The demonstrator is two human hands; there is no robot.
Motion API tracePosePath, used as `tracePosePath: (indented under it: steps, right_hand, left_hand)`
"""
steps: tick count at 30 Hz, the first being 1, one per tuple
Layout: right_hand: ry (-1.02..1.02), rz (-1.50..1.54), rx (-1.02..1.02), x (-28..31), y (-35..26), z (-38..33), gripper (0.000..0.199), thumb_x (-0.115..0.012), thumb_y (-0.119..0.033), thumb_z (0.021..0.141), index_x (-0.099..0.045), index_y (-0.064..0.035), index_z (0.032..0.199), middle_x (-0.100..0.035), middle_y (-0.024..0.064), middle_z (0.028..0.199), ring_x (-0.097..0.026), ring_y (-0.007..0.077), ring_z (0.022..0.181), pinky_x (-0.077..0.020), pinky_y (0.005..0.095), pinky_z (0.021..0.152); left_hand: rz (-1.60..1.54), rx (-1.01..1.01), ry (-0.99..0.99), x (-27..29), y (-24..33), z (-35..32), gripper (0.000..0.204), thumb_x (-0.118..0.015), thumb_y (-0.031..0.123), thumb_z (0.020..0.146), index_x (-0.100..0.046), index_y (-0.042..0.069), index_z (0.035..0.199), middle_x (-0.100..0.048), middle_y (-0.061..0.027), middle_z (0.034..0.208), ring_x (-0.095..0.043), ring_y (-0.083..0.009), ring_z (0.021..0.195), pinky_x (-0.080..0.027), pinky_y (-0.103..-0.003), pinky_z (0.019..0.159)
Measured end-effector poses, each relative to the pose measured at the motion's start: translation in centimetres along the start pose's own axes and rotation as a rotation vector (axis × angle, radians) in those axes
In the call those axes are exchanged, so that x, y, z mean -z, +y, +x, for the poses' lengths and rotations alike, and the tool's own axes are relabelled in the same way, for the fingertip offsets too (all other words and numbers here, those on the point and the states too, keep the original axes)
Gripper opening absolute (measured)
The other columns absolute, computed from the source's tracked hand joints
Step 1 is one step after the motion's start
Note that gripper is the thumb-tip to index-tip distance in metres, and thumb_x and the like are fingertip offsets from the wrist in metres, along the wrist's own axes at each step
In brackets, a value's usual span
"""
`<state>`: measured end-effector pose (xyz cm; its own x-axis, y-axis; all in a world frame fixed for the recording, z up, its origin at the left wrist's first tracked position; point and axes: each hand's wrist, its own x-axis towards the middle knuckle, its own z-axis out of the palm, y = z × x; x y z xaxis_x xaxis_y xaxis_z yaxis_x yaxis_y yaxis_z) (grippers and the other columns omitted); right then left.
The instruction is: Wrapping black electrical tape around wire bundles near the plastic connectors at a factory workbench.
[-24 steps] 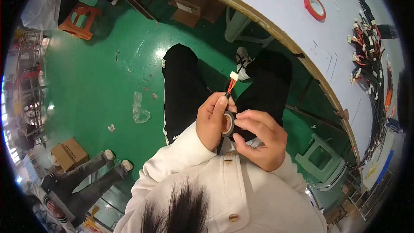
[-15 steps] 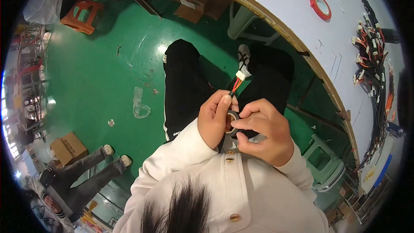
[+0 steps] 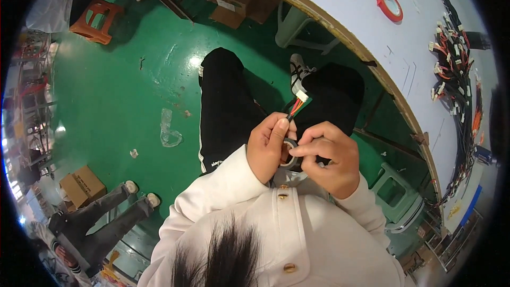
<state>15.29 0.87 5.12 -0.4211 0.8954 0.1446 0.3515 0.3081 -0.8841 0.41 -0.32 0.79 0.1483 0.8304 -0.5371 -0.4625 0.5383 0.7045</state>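
Over my lap, my left hand point(image 3: 270, 146) pinches a wire harness point(image 3: 295, 109) between thumb and fingers. Its red, yellow and dark wires run up from the pinch to a white connector point(image 3: 302, 95). Just below that pinch, a roll of dark tape point(image 3: 290, 154) sits between the two hands. My right hand point(image 3: 332, 157) has its fingers curled around the right side of the roll, with a fingertip at its hole. The lower part of the harness is hidden behind my hands.
On the white table point(image 3: 366, 26) at right lie a roll of red tape point(image 3: 390, 5) and a pile of wire harnesses point(image 3: 454, 69). A green stool point(image 3: 396, 194) stands by the table edge. Another person's legs point(image 3: 109, 223) and a cardboard box point(image 3: 82, 186) are at lower left.
The connector end of the harness has tilted slightly to the right. My right hand's fingers have curled in more at the tape roll, and the view has shifted a little.
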Motion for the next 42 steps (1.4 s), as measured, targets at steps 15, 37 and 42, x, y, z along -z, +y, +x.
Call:
tracePosePath:
  steps: [15,37,42]
  right_hand:
    - [0.262,-0.386,0.216,-2.1,-1.6,-0.8,0.029,-0.071,0.007,0.054,-0.062,-0.0008,0.081,-0.058,0.0085,0.076,-0.057,0.0219,0.058,-0.046,0.0277,0.049]
    - [0.322,-0.392,0.249,-2.7,-0.2,0.4,0.023,-0.061,0.003,0.05,-0.052,-0.005,0.07,-0.053,0.0061,0.063,-0.05,0.0206,0.05,-0.0374,0.0272,0.04]
    - [0.33,-0.442,0.255,-1.5,0.0,0.7,0.022,-0.06,0.004,0.051,-0.052,-0.0052,0.07,-0.052,0.0057,0.063,-0.049,0.0192,0.049,-0.0367,0.0259,0.04]
  left_hand:
    - [-0.037,-0.094,0.077,0.2,0.3,0.2,0.024,-0.044,0.027,0.096,-0.053,0.007,0.087,-0.053,-0.0012,0.073,-0.045,-0.0053,0.059,-0.035,-0.018,0.052]
    - [0.073,-0.279,0.184,-0.3,0.1,0.0,0.023,-0.04,0.027,0.098,-0.051,0.008,0.091,-0.052,0.0003,0.073,-0.038,-0.0016,0.046,-0.028,-0.017,0.04]
    - [0.103,-0.229,0.114,-0.1,0.1,0.1,0.024,-0.04,0.028,0.098,-0.051,0.007,0.089,-0.051,0.0008,0.07,-0.036,-0.0021,0.043,-0.028,-0.017,0.038]
